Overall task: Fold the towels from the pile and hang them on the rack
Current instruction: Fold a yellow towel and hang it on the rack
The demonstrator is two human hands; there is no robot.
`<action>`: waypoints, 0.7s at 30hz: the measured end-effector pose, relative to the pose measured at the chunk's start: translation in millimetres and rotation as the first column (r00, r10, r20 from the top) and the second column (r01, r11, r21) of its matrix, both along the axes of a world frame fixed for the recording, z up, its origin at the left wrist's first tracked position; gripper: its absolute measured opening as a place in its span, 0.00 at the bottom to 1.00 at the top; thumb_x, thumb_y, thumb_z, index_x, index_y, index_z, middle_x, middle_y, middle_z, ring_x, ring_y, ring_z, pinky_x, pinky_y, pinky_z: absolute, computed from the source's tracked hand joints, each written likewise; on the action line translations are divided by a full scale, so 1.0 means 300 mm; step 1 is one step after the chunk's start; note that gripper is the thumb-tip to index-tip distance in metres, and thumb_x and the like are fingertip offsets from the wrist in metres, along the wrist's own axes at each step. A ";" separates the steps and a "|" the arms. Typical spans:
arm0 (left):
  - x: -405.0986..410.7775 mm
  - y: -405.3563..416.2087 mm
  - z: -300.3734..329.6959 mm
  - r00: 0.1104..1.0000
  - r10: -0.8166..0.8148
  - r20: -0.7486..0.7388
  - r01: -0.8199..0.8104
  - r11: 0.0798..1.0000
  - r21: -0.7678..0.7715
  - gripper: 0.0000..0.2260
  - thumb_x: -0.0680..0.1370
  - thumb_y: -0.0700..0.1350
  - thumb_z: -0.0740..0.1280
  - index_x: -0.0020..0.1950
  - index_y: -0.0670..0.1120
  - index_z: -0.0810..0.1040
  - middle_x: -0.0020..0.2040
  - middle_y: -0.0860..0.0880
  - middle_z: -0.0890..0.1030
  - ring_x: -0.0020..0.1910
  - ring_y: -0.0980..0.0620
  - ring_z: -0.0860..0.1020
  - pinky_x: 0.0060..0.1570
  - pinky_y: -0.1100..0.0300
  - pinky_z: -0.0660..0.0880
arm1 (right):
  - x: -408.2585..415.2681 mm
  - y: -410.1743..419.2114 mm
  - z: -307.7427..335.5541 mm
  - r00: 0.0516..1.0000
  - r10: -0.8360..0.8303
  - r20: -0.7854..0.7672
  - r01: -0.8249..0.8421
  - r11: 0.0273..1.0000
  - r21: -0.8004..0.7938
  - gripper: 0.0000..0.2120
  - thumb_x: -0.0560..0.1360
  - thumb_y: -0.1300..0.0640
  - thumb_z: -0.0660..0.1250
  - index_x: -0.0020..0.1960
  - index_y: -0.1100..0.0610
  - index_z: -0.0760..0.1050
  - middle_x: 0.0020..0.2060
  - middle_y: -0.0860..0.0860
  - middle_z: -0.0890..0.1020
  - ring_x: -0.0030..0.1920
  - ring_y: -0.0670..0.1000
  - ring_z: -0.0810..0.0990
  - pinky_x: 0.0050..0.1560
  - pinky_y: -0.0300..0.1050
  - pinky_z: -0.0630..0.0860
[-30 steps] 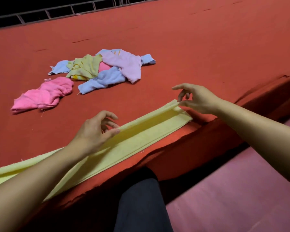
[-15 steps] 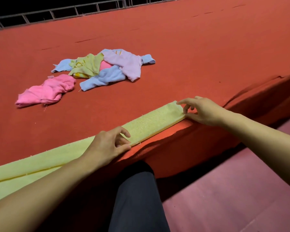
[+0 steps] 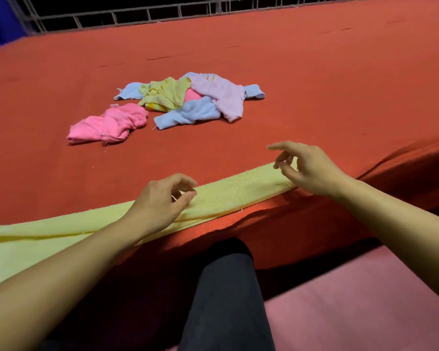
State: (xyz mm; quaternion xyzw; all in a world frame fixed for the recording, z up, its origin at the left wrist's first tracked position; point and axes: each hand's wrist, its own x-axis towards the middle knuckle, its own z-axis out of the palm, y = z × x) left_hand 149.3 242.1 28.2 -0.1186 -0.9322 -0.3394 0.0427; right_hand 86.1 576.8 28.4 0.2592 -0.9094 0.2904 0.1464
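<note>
A long folded towel (image 3: 228, 196) is lying along the near edge of the covered platform (image 3: 314, 79), running off toward its near left corner. The left hand (image 3: 160, 201) is sitting over the towel's middle, the right hand (image 3: 307, 168) over its right end. The towel pile (image 3: 188, 100) is lying farther back, left of centre, with a separate bunched towel (image 3: 109, 124) just beside it on the left. A railing (image 3: 127, 15) is running along the far edge.

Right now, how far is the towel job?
Done: the yellow towel lies folded into a long strip at the table edge. In hand: left hand and right hand hover over it. Left: the pile and pink towel remain unfolded; no towel hangs yet.
</note>
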 end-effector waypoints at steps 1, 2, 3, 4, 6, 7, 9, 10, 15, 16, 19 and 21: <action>0.011 -0.033 0.000 1.000 0.012 -0.003 -0.012 1.000 0.006 0.06 0.78 0.46 0.69 0.52 0.56 0.79 0.45 0.60 0.84 0.39 0.61 0.80 0.41 0.68 0.72 | 0.011 -0.060 0.004 1.000 0.027 -0.002 -0.027 0.999 -0.031 0.22 0.74 0.65 0.66 0.65 0.50 0.75 0.41 0.42 0.83 0.43 0.47 0.77 0.45 0.36 0.70; 0.032 -0.080 0.002 0.999 0.035 -0.010 -0.035 0.999 0.012 0.06 0.77 0.46 0.69 0.52 0.56 0.80 0.45 0.60 0.84 0.40 0.61 0.80 0.41 0.66 0.72 | 0.021 -0.134 0.002 0.998 0.060 0.000 -0.060 0.996 -0.061 0.21 0.74 0.65 0.66 0.64 0.51 0.76 0.40 0.42 0.83 0.42 0.46 0.77 0.43 0.31 0.68; 0.056 -0.134 0.003 0.998 0.062 -0.019 -0.062 0.998 0.018 0.06 0.77 0.45 0.69 0.52 0.55 0.80 0.45 0.60 0.84 0.42 0.60 0.81 0.42 0.65 0.73 | 0.032 -0.215 -0.003 0.995 0.098 0.013 -0.096 0.992 -0.085 0.21 0.73 0.66 0.65 0.64 0.52 0.76 0.39 0.43 0.83 0.41 0.46 0.76 0.41 0.28 0.66; 0.084 -0.193 0.004 0.995 0.096 -0.032 -0.095 0.995 0.026 0.06 0.77 0.45 0.69 0.52 0.55 0.80 0.45 0.60 0.84 0.43 0.60 0.81 0.42 0.66 0.72 | 0.041 -0.300 -0.009 0.990 0.139 0.030 -0.135 0.986 -0.096 0.20 0.73 0.66 0.65 0.63 0.52 0.76 0.39 0.43 0.83 0.40 0.46 0.76 0.41 0.28 0.66; 0.146 -0.316 0.005 0.983 0.176 -0.061 -0.174 0.984 0.041 0.06 0.77 0.45 0.69 0.52 0.55 0.80 0.44 0.60 0.84 0.44 0.60 0.81 0.41 0.69 0.71 | 0.059 -0.475 -0.023 0.972 0.229 0.060 -0.223 0.971 -0.091 0.20 0.73 0.64 0.65 0.62 0.50 0.76 0.39 0.42 0.83 0.40 0.47 0.77 0.41 0.28 0.66; 0.180 -0.382 0.006 0.973 0.221 -0.071 -0.218 0.975 0.053 0.06 0.77 0.45 0.69 0.52 0.54 0.81 0.44 0.60 0.84 0.44 0.60 0.80 0.40 0.70 0.70 | 0.070 -0.565 -0.029 0.959 0.273 0.071 -0.268 0.960 -0.082 0.20 0.73 0.63 0.65 0.62 0.49 0.76 0.39 0.42 0.82 0.39 0.47 0.77 0.42 0.30 0.67; 0.246 -0.517 0.001 0.945 0.317 -0.083 -0.311 0.947 0.079 0.05 0.77 0.45 0.70 0.52 0.53 0.81 0.43 0.60 0.83 0.42 0.61 0.80 0.39 0.72 0.69 | 0.094 -0.734 -0.033 0.934 0.346 0.093 -0.341 0.938 -0.061 0.19 0.73 0.61 0.65 0.63 0.49 0.76 0.39 0.41 0.82 0.39 0.45 0.77 0.42 0.34 0.69; 0.275 -0.585 -0.002 0.927 0.366 -0.086 -0.359 0.929 0.085 0.05 0.77 0.45 0.70 0.51 0.53 0.80 0.43 0.60 0.83 0.41 0.61 0.79 0.39 0.72 0.69 | 0.108 -0.818 -0.031 0.922 0.372 0.105 -0.368 0.928 -0.056 0.19 0.73 0.62 0.66 0.62 0.49 0.76 0.39 0.41 0.82 0.39 0.45 0.77 0.42 0.36 0.70; 0.361 -0.944 -0.034 0.839 0.520 -0.159 -0.529 0.848 -0.023 0.10 0.76 0.43 0.71 0.56 0.53 0.79 0.47 0.62 0.81 0.46 0.59 0.77 0.50 0.68 0.70 | 0.169 -1.199 -0.014 0.881 0.461 0.104 -0.463 0.886 -0.010 0.17 0.75 0.58 0.68 0.63 0.49 0.76 0.41 0.40 0.82 0.41 0.46 0.77 0.46 0.48 0.75; 0.365 -1.006 -0.035 0.840 0.509 -0.186 -0.531 0.842 -0.093 0.12 0.75 0.45 0.71 0.58 0.54 0.78 0.49 0.62 0.79 0.51 0.55 0.75 0.55 0.61 0.70 | 0.175 -1.259 -0.013 0.878 0.469 0.096 -0.472 0.882 0.010 0.18 0.75 0.56 0.68 0.64 0.49 0.75 0.42 0.40 0.81 0.42 0.46 0.75 0.47 0.48 0.75; 0.363 -1.148 -0.033 0.866 0.476 -0.153 -0.500 0.832 -0.242 0.22 0.73 0.50 0.74 0.65 0.57 0.74 0.54 0.60 0.74 0.64 0.54 0.66 0.62 0.56 0.59 | 0.188 -1.389 -0.015 0.883 0.462 0.084 -0.469 0.880 0.082 0.20 0.75 0.52 0.68 0.66 0.47 0.73 0.46 0.39 0.80 0.45 0.44 0.71 0.48 0.48 0.74; 0.344 -1.209 -0.036 0.893 0.437 -0.113 -0.450 0.845 -0.289 0.27 0.72 0.51 0.75 0.68 0.58 0.71 0.56 0.61 0.72 0.70 0.55 0.62 0.64 0.56 0.54 | 0.194 -1.437 -0.024 0.888 0.451 0.084 -0.458 0.882 0.110 0.21 0.74 0.50 0.69 0.66 0.46 0.73 0.47 0.38 0.78 0.47 0.43 0.71 0.48 0.48 0.75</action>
